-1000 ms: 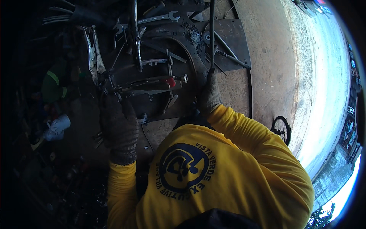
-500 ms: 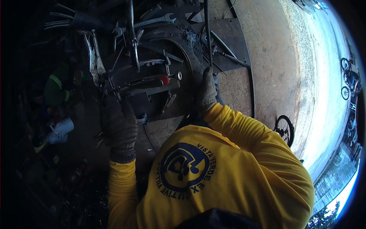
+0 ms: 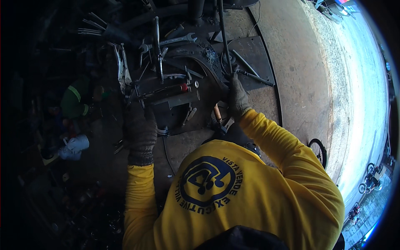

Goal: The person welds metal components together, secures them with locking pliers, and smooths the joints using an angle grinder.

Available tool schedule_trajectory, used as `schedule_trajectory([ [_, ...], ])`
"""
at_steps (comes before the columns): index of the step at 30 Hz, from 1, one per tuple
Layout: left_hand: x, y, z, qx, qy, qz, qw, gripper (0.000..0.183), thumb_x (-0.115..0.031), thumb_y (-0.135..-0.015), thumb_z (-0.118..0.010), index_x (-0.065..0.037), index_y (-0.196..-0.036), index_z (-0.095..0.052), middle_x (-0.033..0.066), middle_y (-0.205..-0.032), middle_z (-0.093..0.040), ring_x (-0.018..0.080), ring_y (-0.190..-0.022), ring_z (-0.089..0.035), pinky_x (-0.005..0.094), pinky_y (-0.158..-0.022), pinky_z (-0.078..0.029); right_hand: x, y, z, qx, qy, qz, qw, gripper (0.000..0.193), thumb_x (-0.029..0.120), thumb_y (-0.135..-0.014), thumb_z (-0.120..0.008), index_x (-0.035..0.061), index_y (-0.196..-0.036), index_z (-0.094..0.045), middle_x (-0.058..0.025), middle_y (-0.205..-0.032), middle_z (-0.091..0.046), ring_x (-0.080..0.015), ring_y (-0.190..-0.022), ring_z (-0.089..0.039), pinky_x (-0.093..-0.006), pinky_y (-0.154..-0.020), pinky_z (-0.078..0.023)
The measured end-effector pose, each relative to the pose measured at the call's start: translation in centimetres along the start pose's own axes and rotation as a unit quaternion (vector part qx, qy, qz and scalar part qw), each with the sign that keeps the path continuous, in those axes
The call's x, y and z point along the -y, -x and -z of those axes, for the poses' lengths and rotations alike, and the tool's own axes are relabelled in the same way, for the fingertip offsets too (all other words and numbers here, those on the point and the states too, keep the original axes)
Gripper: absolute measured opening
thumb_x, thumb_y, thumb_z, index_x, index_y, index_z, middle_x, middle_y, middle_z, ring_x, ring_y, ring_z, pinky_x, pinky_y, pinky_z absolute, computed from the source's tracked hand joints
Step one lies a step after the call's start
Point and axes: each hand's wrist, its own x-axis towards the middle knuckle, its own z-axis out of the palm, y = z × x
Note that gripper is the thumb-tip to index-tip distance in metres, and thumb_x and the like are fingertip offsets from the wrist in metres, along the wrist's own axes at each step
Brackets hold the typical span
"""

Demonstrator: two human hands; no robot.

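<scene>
My right hand (image 3: pixel 238 98), in a knitted work glove, is closed around the lower end of a long dark metal rod (image 3: pixel 224 39). My gloved left hand (image 3: pixel 140 131) sits in shadow at the left of the metal worktop (image 3: pixel 171 113); its fingers look curled, but what they grip is too dark to make out. Just beyond those fingers is a small metal piece (image 3: pixel 136 92), with locking pliers (image 3: pixel 121 68) beside it. Between my hands lie a red-handled tool (image 3: pixel 183 87) and a flat metal bar (image 3: pixel 177 100). An orange-brown handle (image 3: pixel 217 112) stands left of my right hand.
An open-ended wrench (image 3: pixel 179 39) and an upright metal bar (image 3: pixel 157 48) are at the far side. A dark plate (image 3: pixel 254 54) with metal pieces lies right. Another person's green sleeve (image 3: pixel 75 98) shows at left. A bicycle wheel (image 3: pixel 318 152) stands at right.
The view has shifted, so the bench appears farther right. My right hand still grips the rod and has moved off the orange-brown handle, which now shows. My left hand stays by the small metal piece.
</scene>
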Motion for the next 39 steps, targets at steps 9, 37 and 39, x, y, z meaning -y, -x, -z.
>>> schedule_trajectory([
  [9,-0.5,0.3,-0.6,-0.035,-0.003,0.049,0.998,0.034,-0.027,-0.093,-0.068,-0.004,-0.117,-0.067,0.0209,-0.113,-0.070,0.0381,-0.109,-0.066,0.0472,-0.096,-0.053,11.1,5.8,2.2,-0.001,0.179,-0.046,0.983,0.041,0.037,-0.101,-0.058,0.0047,-0.124,-0.066,-0.0188,-0.108,-0.073,-0.0313,-0.102,-0.072,-0.0380,-0.089,-0.054],
  [37,-14.1,4.8,4.4,-0.113,0.131,-0.095,0.980,0.044,-0.013,-0.091,-0.068,-0.008,-0.135,-0.063,0.0123,-0.125,-0.064,0.0309,-0.106,-0.064,0.0425,-0.090,-0.054,19.1,4.3,19.0,0.241,0.164,0.049,0.955,0.016,0.012,-0.096,-0.071,0.0019,-0.108,-0.074,-0.0005,-0.080,-0.068,-0.0075,-0.062,-0.058,-0.0270,-0.055,-0.049],
  [39,-14.6,5.3,2.9,-0.078,0.123,-0.096,0.985,0.042,-0.014,-0.091,-0.068,-0.010,-0.133,-0.065,0.0116,-0.127,-0.064,0.0305,-0.110,-0.063,0.0427,-0.091,-0.053,20.3,3.1,19.3,0.325,0.231,0.136,0.907,0.014,0.008,-0.091,-0.073,0.0025,-0.104,-0.076,-0.0049,-0.084,-0.072,-0.0118,-0.067,-0.064,-0.0292,-0.060,-0.054],
])
